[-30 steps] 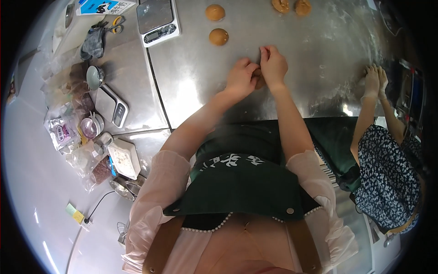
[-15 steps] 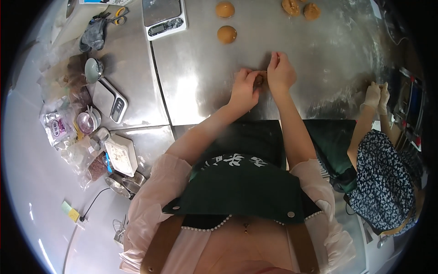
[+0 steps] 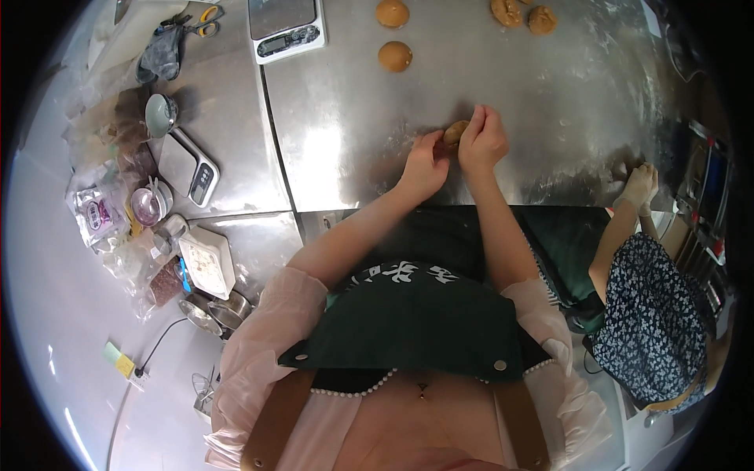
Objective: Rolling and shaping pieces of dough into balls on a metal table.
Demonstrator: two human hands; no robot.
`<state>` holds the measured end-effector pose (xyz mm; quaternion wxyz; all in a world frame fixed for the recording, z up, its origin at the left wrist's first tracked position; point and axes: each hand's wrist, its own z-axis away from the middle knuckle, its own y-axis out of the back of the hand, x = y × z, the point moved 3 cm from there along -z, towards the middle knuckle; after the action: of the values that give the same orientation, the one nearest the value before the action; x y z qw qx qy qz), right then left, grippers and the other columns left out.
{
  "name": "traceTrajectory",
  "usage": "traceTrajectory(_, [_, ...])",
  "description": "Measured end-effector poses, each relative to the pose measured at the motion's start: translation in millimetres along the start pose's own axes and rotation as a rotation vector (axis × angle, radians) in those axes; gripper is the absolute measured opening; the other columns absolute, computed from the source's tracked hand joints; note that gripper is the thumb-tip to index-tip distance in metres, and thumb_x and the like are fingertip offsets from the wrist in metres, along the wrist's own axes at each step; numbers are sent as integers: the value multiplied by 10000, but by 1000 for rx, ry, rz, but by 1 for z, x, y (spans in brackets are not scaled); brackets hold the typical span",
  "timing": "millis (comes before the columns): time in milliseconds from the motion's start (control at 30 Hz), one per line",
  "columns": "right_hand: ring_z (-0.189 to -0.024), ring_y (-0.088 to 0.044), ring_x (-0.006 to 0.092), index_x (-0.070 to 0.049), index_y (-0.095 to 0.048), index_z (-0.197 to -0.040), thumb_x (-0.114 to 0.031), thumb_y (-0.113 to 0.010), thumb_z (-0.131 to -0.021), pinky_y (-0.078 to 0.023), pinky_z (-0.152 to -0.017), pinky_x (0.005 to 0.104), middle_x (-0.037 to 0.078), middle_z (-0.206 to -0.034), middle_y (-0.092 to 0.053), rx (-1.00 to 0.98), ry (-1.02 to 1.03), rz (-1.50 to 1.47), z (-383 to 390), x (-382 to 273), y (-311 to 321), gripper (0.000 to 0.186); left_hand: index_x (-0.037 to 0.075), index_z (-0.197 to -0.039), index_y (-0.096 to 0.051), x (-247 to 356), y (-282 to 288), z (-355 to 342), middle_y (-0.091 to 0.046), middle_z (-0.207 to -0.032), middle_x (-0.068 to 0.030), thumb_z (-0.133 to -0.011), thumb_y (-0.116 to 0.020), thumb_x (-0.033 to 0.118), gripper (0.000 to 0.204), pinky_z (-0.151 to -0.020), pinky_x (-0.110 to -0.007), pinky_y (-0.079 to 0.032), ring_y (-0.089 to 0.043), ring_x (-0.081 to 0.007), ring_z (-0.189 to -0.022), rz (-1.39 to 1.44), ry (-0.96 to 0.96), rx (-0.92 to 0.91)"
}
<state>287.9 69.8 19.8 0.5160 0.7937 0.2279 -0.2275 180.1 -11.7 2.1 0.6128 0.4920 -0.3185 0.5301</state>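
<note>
A small lump of brown dough [image 3: 454,134] is between my two hands, just above the near part of the steel table. My right hand [image 3: 484,143] curls round its right side, with the fingers bent and partly hiding it. From the left, my left hand [image 3: 425,166] presses curled fingers and thumb to the lump; its palm side is hidden. Farther off lie two smooth round dough balls, one nearer [image 3: 395,56] and one beyond it [image 3: 392,12]. To their right are rougher dough lumps [image 3: 542,20].
A white kitchen scale [image 3: 289,42] stands at the far left, with a second scale [image 3: 188,167] and a bowl [image 3: 161,115] beyond the table seam. Bags and a white tub [image 3: 207,263] crowd the left. At right, a co-worker's gloved hands [image 3: 642,184] work at the table.
My right hand has turned and come lower round the dough, and more of the lump shows. The co-worker's hands have shifted slightly nearer.
</note>
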Motion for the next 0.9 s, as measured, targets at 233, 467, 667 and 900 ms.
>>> traceTrajectory(233, [-592, -613, 322, -88, -625, -854, -221, -545, -922, -465, -524, 412, 107, -686, -642, -17, -11, 37, 13, 14, -3, 170, -66, -1301, -445, 18, -3, 4, -560, -1164, -152, -801, -516, -94, 506, -910, -335, -477, -571, -225, -1060, 689, 462, -58])
traceTrajectory(467, [-606, -620, 329, -113, -625, -875, -263, -522, -936, -462, -534, 434, 99, -698, -652, -157, -57, 99, -5, 25, -24, 192, 5, -1284, -508, 5, 9, -34, -551, -1156, -141, -824, -524, -59, 465, -936, -337, -455, -565, -260, -1067, 66, 19, -82])
traceTrajectory(667, [-614, -632, 313, -120, -626, -887, -276, -521, -932, -471, -545, 419, 88, -696, -658, -133, -293, -17, -10, 20, -17, 193, -4, -1248, -537, 17, 3, -25, -539, -1175, -164, -849, -501, -38, 402, -965, -347, -432, -544, -307, -1100, 48, -11, -59])
traceTrajectory(900, [-610, -634, 314, -119, -620, -921, -287, -495, -944, -463, -527, 428, 96, -698, -662, -132, -262, 87, -2, 33, -32, 211, -8, -1464, -162, 33, -19, 2, -423, -1351, -218, -880, -450, -40, 653, -1037, -388, -389, -428, -344, -1277, 181, 68, -49])
